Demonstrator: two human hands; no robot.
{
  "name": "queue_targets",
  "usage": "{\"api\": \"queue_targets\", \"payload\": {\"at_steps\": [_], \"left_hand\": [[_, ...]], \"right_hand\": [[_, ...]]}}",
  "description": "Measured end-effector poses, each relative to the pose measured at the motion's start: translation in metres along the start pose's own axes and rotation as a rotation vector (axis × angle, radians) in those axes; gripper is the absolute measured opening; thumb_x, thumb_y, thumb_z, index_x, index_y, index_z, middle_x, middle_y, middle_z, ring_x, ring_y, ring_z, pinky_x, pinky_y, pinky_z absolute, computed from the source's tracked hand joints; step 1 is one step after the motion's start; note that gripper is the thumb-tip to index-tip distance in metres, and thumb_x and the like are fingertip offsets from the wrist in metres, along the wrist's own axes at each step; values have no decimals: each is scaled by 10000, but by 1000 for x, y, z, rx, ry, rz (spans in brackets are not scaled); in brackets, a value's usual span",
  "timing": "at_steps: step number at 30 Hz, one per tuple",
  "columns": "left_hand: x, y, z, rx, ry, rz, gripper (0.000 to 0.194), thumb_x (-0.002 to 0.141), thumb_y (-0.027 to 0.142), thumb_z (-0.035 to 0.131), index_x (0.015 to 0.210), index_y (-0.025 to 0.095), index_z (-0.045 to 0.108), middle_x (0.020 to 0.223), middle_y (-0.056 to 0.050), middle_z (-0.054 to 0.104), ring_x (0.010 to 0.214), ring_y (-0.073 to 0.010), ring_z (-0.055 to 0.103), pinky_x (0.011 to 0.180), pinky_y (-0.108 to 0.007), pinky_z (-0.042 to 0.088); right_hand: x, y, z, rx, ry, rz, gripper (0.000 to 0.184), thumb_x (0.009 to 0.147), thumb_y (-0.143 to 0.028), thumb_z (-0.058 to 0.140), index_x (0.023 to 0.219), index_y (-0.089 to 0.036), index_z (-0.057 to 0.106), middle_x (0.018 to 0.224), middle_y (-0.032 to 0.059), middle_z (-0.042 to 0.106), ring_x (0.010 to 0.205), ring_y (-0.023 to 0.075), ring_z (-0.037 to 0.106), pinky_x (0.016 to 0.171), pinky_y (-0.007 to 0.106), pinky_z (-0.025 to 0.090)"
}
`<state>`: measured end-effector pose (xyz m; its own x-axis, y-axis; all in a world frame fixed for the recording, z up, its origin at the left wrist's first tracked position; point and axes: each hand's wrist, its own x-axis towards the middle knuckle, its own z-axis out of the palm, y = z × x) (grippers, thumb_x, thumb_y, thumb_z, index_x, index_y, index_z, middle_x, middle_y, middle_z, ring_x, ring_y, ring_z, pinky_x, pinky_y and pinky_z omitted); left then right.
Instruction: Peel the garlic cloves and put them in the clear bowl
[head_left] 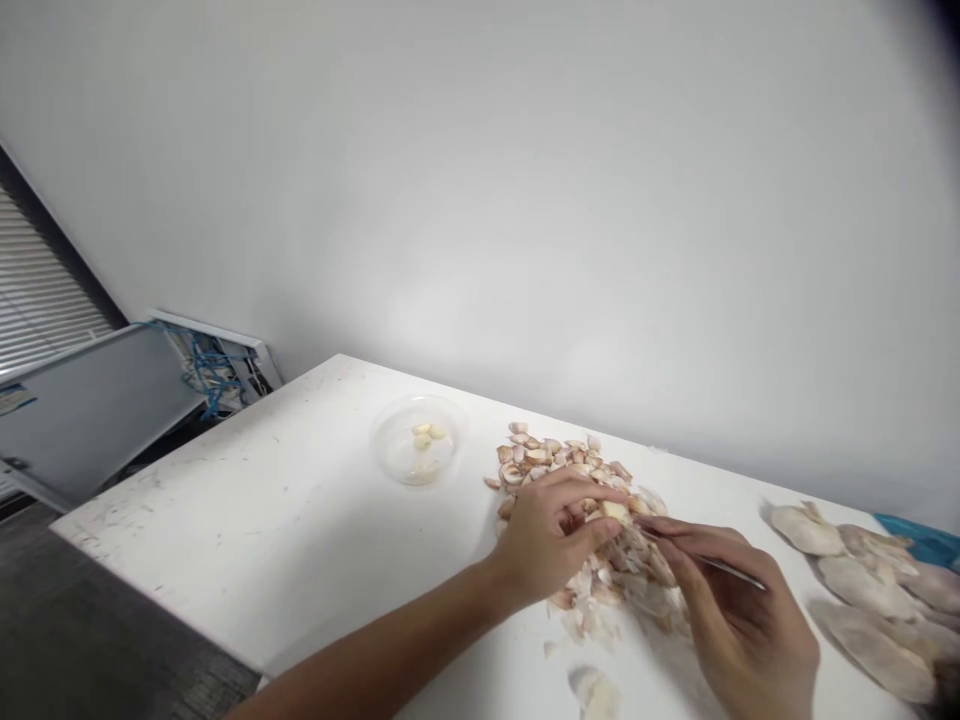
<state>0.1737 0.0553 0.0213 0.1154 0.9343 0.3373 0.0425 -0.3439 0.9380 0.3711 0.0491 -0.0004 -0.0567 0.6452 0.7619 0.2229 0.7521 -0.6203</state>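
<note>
Gripping a garlic clove point(615, 512) above many unpeeled cloves point(537, 456) with fingers of the left hand point(541, 540), a thin tool point(739, 572) in the right hand point(739, 612); with few peeled cloves point(423, 441) in the clear bowl point(381, 440), seemingly barely begun.

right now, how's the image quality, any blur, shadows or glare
Head view: broad soft shadow on the white table beside the left forearm; head view: clear bowl looks hazy, its rim faint; head view: soft brighter patch low on the wall; head view: garlic pile soft in detail.
</note>
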Motion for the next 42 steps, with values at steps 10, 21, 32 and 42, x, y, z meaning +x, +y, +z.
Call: {"api": "queue_targets", "payload": {"at_steps": [10, 21, 32, 42], "left_hand": [[-2, -4, 1, -36, -40, -12, 324, 871, 334, 738, 1181, 257, 792, 1074, -89, 708, 818, -175, 645, 619, -242, 481], [-2, -1, 2, -51, -48, -15, 307, 885, 298, 728, 1183, 261, 790, 1084, -84, 742, 904, -202, 665, 750, -277, 523], [0, -4, 2, -84, -15, -18, 274, 892, 279, 721, 1152, 237, 797, 1106, -89, 743, 944, -212, 688, 887, -333, 541], [-2, -5, 2, -96, -31, -22, 283, 887, 273, 729, 1162, 258, 794, 1094, -78, 736, 964, -212, 679, 910, -330, 525]], "right_hand": [[-4, 3, 1, 1, 45, 8, 232, 850, -68, 715, 1040, -199, 685, 985, 101, 748, 969, 243, 747, 756, 312, 673], [-3, -1, 1, -15, 67, -29, 246, 842, -52, 713, 1036, -203, 700, 977, 109, 751, 947, 265, 742, 715, 362, 675], [0, -3, 3, 36, 88, -53, 280, 840, -18, 699, 1059, -192, 679, 992, 102, 735, 980, 254, 741, 809, 373, 675], [-3, -1, 2, 4, 41, -22, 288, 853, -24, 691, 1073, -210, 684, 1009, 102, 733, 988, 244, 729, 777, 345, 668]]}}
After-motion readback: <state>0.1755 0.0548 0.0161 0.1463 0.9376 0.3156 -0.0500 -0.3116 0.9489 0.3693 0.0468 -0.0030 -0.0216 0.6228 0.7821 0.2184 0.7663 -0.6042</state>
